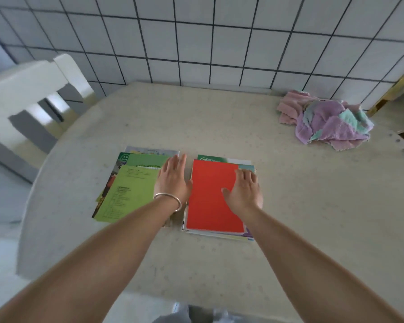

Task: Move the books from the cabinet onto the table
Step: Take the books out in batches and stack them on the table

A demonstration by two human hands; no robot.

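Two piles of thin books lie side by side on the beige table (219, 117). The left pile (126, 190) has a light green cover on top, with other green books fanned out beneath it. The right pile (208, 194) is topped by a red cover. My left hand (174, 180), with a silver bangle at the wrist, rests flat on the left pile's right edge, fingers together. My right hand (245, 191) lies flat on the red cover's right side, fingers spread. Neither hand grips anything. No cabinet is in view.
A crumpled pink, purple and teal cloth (327, 120) sits at the table's back right. A white chair (30, 99) stands at the table's left. A tiled wall (196, 38) runs behind the table. A yellow-brown frame (397, 89) shows at the right edge.
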